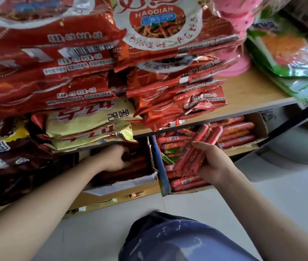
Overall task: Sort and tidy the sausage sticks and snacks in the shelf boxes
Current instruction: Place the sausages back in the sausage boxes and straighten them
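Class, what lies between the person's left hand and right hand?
The head view shows the blue box wall and loose sausage sticks beside it, between the left hand and the right hand, which holds a sausage bundle.

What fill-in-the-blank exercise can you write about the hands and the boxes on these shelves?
The right hand holds red sausage sticks above the middle box, whose wall is ____.
The left hand reaches into the dark box on the ____.
The noodle packets on the upper shelf are mostly ____.
Missing words: blue; left; red.
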A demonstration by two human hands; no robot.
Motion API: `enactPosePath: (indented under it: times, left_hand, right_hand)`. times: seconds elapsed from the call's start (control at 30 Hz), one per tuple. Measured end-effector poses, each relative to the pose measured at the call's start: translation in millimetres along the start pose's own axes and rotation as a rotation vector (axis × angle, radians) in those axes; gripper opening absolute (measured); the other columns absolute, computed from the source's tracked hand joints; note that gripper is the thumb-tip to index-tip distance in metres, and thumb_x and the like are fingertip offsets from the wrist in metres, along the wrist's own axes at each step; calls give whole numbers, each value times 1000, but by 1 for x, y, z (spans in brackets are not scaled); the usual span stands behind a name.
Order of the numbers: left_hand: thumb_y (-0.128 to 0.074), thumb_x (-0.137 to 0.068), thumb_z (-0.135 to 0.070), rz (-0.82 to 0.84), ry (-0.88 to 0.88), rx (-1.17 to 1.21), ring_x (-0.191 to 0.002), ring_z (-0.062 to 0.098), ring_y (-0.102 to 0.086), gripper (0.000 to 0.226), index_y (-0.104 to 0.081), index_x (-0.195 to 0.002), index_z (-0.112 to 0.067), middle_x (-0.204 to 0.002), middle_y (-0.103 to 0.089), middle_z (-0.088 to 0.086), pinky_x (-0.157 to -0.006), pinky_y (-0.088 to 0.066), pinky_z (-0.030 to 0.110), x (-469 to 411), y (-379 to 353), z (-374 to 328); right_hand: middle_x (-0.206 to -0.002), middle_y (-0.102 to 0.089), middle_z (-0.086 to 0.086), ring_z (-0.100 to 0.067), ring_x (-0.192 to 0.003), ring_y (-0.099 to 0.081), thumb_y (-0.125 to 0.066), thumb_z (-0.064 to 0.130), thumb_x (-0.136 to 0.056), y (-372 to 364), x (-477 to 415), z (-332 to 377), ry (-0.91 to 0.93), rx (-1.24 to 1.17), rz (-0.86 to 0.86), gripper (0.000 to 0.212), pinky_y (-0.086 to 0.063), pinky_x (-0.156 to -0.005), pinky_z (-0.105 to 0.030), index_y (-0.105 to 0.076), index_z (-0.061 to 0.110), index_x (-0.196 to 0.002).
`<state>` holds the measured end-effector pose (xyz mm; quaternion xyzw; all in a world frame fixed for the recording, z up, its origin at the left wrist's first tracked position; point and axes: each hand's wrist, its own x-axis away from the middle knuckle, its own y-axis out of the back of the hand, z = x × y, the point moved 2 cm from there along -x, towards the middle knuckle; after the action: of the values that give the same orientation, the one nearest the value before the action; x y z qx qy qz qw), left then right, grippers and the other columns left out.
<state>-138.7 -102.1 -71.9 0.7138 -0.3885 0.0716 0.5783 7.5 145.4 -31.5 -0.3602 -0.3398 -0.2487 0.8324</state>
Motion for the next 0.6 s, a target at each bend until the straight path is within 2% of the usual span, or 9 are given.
enactPosePath:
  times: [0.1,0.2,0.27,0.33,0.4,0.47,0.53,0.6]
  left_hand:
    - [-63,-92,-22,-121,31,189,-104,22,-58,33,-59,-124,-13,-115,-62,5,-89,-47,32,-7,7,-9]
    - [-50,-97,-11,-150,39,172,-98,24,-55,18,-59,-113,-7,-113,-59,14,-82,-41,30,-16,11,-22]
    - [-46,-100,-15,-139,76,152,-106,23,-52,28,-56,-123,-2,-123,-55,12,-88,-39,28,-21,10,-26]
    - [-47,-101,-19,-102,125,160,-119,30,-52,37,-53,-131,0,-135,-53,17,-100,-40,33,-23,9,-25]
    - [-53,-96,-15,-98,119,185,-117,32,-54,33,-56,-126,-1,-131,-57,19,-102,-42,38,-24,7,-21]
    - [-60,-90,-13,-143,93,226,-112,31,-55,33,-56,-122,-7,-122,-60,15,-100,-44,39,-23,6,-17]
    - [-64,-88,-12,-172,96,254,-110,30,-55,34,-56,-121,-9,-117,-59,13,-97,-45,36,-21,6,-17]
    - [-62,-88,-8,-183,96,273,-105,28,-56,25,-58,-113,-10,-112,-60,12,-90,-44,32,-23,5,-16]
  right_hand:
    - [-108,-73,-17,-32,-104,-67,-55,10,-97,5,-2,-2,-44,66,-53,22,-50,-94,-52,-65,3,-115]
    - [-101,-72,-16,-29,-90,-69,-58,11,-97,10,-4,0,-80,168,-108,21,-53,-90,-47,-67,2,-113]
    - [-96,-73,-16,-29,-83,-70,-60,10,-96,15,-3,4,-73,243,-147,21,-55,-86,-46,-66,0,-113]
    - [-102,-74,-19,-32,-88,-72,-61,7,-96,19,-1,7,-64,289,-179,18,-57,-84,-47,-64,-2,-111]
    - [-108,-71,-23,-37,-99,-70,-59,3,-96,21,3,9,-49,323,-225,4,-56,-88,-51,-60,-1,-98]
    - [-107,-69,-23,-37,-101,-68,-58,1,-97,24,3,8,-54,299,-266,3,-55,-85,-51,-57,0,-95]
    - [-100,-69,-19,-32,-91,-68,-57,2,-98,23,0,5,-77,170,-286,10,-55,-79,-48,-58,-2,-106]
    - [-95,-66,-17,-29,-87,-66,-56,3,-99,19,-3,1,-64,28,-282,7,-53,-84,-50,-58,-1,-104]
